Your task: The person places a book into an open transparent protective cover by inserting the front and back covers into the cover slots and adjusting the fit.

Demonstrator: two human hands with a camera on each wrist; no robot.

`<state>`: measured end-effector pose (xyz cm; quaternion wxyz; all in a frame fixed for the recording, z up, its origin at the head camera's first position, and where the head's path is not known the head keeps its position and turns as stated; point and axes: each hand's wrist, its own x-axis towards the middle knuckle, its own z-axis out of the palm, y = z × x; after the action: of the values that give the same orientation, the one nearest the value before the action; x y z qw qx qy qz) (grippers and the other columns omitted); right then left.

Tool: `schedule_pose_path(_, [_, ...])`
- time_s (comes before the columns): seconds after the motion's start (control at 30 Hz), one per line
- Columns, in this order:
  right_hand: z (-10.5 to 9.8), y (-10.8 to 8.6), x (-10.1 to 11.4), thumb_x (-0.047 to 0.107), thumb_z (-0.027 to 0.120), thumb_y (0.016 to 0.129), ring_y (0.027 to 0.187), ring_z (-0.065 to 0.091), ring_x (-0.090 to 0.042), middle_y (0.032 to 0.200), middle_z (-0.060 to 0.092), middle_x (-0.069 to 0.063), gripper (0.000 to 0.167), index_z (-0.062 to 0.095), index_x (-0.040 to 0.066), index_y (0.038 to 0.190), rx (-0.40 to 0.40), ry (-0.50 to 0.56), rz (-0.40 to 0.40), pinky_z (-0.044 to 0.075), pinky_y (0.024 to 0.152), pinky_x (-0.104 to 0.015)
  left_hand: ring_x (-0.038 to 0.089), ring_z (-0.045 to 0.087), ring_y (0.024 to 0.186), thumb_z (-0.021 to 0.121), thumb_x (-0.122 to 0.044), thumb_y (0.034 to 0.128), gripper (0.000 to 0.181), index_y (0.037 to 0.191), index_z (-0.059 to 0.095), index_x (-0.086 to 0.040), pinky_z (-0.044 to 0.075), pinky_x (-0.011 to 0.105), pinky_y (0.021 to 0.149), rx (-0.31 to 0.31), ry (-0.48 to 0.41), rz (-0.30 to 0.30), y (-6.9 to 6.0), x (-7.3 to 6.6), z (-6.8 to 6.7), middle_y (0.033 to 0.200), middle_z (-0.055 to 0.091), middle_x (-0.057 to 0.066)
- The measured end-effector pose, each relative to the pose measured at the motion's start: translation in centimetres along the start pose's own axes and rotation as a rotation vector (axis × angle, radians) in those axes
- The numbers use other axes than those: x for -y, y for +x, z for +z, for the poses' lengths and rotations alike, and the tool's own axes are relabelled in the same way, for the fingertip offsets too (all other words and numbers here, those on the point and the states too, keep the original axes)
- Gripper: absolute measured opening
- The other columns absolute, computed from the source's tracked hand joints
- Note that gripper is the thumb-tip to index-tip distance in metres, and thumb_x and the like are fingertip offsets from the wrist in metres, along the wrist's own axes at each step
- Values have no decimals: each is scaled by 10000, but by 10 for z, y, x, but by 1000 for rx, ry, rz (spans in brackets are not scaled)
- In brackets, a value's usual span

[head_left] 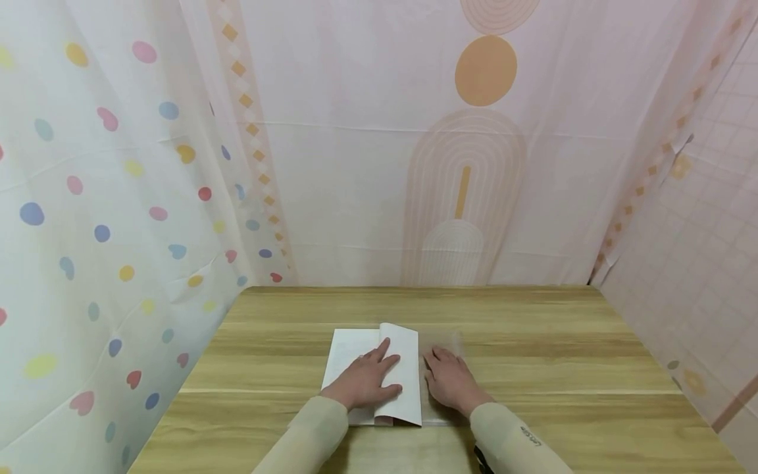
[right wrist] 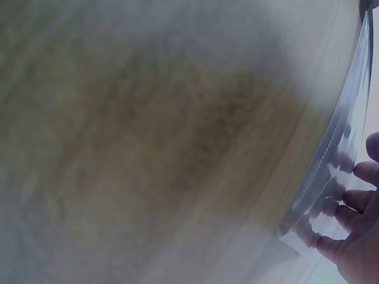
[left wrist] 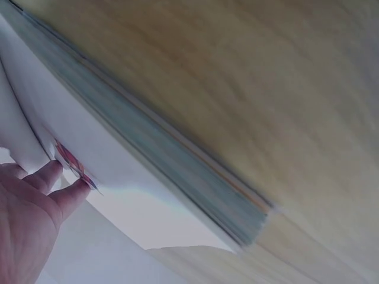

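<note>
A thick white book [head_left: 349,345] lies on the wooden table in front of the person; its block of page edges [left wrist: 160,142] shows in the left wrist view. A white leaf or cover flap [head_left: 407,382] stands slightly raised over its right part. The left hand [head_left: 364,380] rests on the book and this flap, fingers spread. A small red printed picture [left wrist: 72,163] shows by its fingertips. Right of the book a clear plastic sheet [head_left: 456,342] sticks out, with a ridged strip along it in the right wrist view. On that sheet lies the right hand [head_left: 451,380], fingers loosely bent.
The wood-grain table [head_left: 533,355] extends around the book on all sides. Patterned curtains [head_left: 343,184] hang behind it and at both sides. Light sleeves [head_left: 320,428] cover both forearms, and a dark band shows by the right wrist.
</note>
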<state>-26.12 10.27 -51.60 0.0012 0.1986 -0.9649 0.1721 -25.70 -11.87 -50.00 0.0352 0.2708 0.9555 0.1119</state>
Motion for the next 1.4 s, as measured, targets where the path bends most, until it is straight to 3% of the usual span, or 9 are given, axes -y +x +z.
schedule_pose_path(0.33, [-3, -1, 2, 179, 520, 1009, 1365, 401, -407, 1453, 457, -256, 423, 541, -36, 1373, 15, -9, -2, 326, 1073, -617, 393, 415, 1364, 543, -519, 951, 670, 1471, 478, -101, 362, 506, 1094, 9, -27, -7, 2, 1, -1, 1606, 242, 188])
schedule_pose_path(0.93, [-4, -2, 4, 191, 529, 1005, 1371, 391, -411, 1470, 442, -248, 435, 538, -34, 1378, 32, 9, 11, 316, 1080, -619, 396, 438, 1343, 567, -536, 931, 662, 1464, 497, -149, 388, 532, 1066, 25, 25, -29, 4, -2, 0, 1607, 260, 158])
schedule_pose_path(1.4, [-1, -3, 4, 314, 528, 1018, 1382, 360, -432, 1484, 413, -257, 506, 496, 18, 1427, 20, 33, 14, 276, 1076, -663, 396, 418, 1359, 537, -574, 938, 674, 1488, 473, -190, 372, 537, 1077, 61, 26, -56, 5, -4, -2, 1629, 218, 119])
